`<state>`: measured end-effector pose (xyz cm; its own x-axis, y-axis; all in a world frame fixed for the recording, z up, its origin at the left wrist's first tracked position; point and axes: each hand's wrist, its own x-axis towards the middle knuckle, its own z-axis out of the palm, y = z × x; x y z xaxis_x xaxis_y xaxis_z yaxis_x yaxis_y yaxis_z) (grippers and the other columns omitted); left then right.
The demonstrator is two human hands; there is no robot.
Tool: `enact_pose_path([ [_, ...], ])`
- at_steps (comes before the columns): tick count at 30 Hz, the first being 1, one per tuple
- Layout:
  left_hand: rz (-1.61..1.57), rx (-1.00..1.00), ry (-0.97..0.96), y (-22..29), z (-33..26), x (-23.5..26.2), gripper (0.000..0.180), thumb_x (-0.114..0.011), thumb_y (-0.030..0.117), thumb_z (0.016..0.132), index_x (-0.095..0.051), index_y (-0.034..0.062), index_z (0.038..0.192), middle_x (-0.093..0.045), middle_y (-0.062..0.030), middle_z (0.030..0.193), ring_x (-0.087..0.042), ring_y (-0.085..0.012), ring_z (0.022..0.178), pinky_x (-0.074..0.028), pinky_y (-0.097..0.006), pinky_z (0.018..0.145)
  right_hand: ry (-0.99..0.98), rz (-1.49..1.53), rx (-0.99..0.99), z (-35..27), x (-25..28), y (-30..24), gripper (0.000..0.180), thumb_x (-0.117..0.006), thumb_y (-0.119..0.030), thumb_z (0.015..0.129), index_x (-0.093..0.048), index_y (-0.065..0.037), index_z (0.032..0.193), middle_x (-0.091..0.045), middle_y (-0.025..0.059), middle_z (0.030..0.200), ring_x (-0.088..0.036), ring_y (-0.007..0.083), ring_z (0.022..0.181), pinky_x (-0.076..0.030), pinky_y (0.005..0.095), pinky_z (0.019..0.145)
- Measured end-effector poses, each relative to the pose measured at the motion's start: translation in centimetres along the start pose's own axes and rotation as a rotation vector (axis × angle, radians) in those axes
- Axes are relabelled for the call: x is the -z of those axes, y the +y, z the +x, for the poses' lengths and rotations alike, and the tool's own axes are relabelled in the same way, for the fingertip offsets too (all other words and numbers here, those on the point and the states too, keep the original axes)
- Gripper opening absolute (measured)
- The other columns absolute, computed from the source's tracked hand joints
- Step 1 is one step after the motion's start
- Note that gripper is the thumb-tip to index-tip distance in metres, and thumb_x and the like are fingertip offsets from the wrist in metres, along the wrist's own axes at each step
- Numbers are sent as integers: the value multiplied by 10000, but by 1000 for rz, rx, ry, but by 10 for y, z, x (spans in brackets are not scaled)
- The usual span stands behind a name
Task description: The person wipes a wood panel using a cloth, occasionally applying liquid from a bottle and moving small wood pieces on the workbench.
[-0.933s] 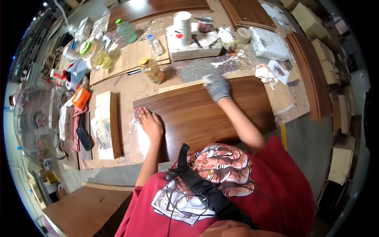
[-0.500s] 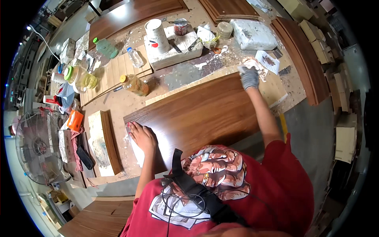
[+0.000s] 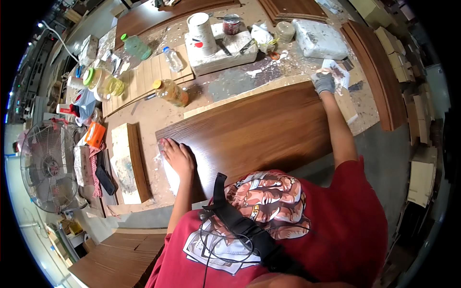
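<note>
A dark brown wood-grain panel (image 3: 259, 120) lies in front of me on the worktable. My left hand (image 3: 178, 158) rests bare and flat on its left end, fingers stretched along the surface. At the panel's far right corner is my right hand (image 3: 324, 83), in a grey glove. Its fingers curl over a crumpled, stained whitish rag (image 3: 322, 71), which the hand partly hides. Right beside it lies a white paper sheet (image 3: 342, 77) with a brownish smear.
Beyond the panel stand a bottle with an orange cap (image 3: 171, 93), a clear bottle (image 3: 173, 60), a white paint-stained block (image 3: 223, 55) bearing a white cup (image 3: 201, 34), and a wrapped bundle (image 3: 319, 39). A wood block (image 3: 129, 163) and a fan (image 3: 49, 167) are left.
My right hand has moved a little right and away from me, over the rag. My left hand stays on the panel. The whole view has shifted slightly.
</note>
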<state>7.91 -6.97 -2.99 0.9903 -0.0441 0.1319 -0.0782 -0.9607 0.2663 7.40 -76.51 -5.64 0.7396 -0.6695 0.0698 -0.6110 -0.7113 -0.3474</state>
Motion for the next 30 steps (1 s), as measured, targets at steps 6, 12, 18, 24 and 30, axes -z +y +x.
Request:
enact_pose_path([
  [6,4,72,-42,-10,-6,9,601,-412,299,1079,-319,-49,1560,-294,-243,1640,-254,-384,1530,-160,-494,1256,-183,424,379,-33,-16,-170,343,-741,-221,849,-756,-108,1172,-756,152,1104,-733,315,962,-573,371,887],
  [12,-43,18,-9,-6,0,2,595,-389,307,1080,-343,-59,1547,-286,-249,1642,-245,-384,1534,-150,-498,1256,-374,142,601,-59,-80,-261,489,-783,-268,833,-697,-144,1298,-702,177,1254,-657,353,1159,-496,397,1039],
  [18,26,82,-15,-17,-14,13,611,-417,305,1073,-319,-56,1556,-295,-251,1635,-253,-388,1526,-171,-510,1248,45,58,268,-30,22,-195,431,-722,-320,833,-703,-126,1218,-715,175,1195,-684,355,1087,-532,434,965],
  [24,-31,0,-22,4,3,2,611,-438,291,1058,-335,-66,1542,-322,-262,1613,-264,-379,1522,-143,-506,1258,-33,-183,-191,19,-3,47,533,-712,-507,864,-683,-254,1333,-543,248,1453,-582,405,1269,-484,473,1039],
  [30,34,63,-19,-13,-11,8,628,-432,308,1068,-295,-43,1571,-274,-233,1650,-230,-371,1540,-150,-508,1252,74,185,393,-16,-3,-45,268,-668,-252,904,-771,-103,1100,-746,197,929,-721,340,866,-552,424,784],
])
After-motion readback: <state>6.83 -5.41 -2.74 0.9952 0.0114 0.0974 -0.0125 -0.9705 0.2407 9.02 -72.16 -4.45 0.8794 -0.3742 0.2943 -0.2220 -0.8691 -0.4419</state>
